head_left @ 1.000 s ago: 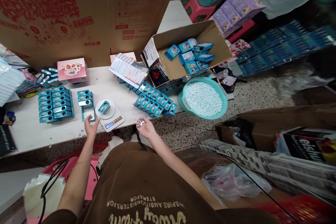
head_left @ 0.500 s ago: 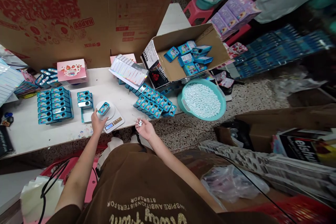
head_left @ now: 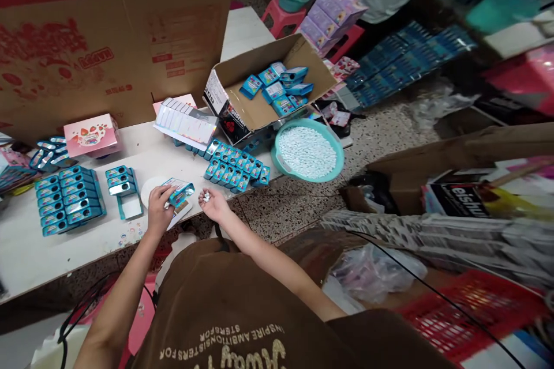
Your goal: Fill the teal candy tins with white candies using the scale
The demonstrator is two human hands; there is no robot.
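Observation:
My left hand (head_left: 160, 210) grips a small blue box (head_left: 180, 191) and tilts it over the white kitchen scale (head_left: 151, 187), its top end turned toward my right hand. My right hand (head_left: 215, 205) is cupped palm up beside it, fingers curled around a few small white candies (head_left: 206, 196). Left of the scale, a few blue boxes stand in an open blue tray (head_left: 130, 207). Farther left is a block of upright blue boxes (head_left: 71, 199). More blue boxes (head_left: 231, 162) with round holes in their tops stand right of the scale.
A teal basin (head_left: 277, 158) full of white candies stands at the table's right edge. Behind it, an open carton (head_left: 259, 115) holds loose blue boxes. A pink strawberry box (head_left: 92, 135) and white printed sheets (head_left: 186, 121) lie on the white table (head_left: 26, 259). A large carton (head_left: 186, 17) stands behind.
My left hand has lifted the blue box off the scale and tipped it toward my right hand. My right hand still holds its candies. The camera view has turned to the right.

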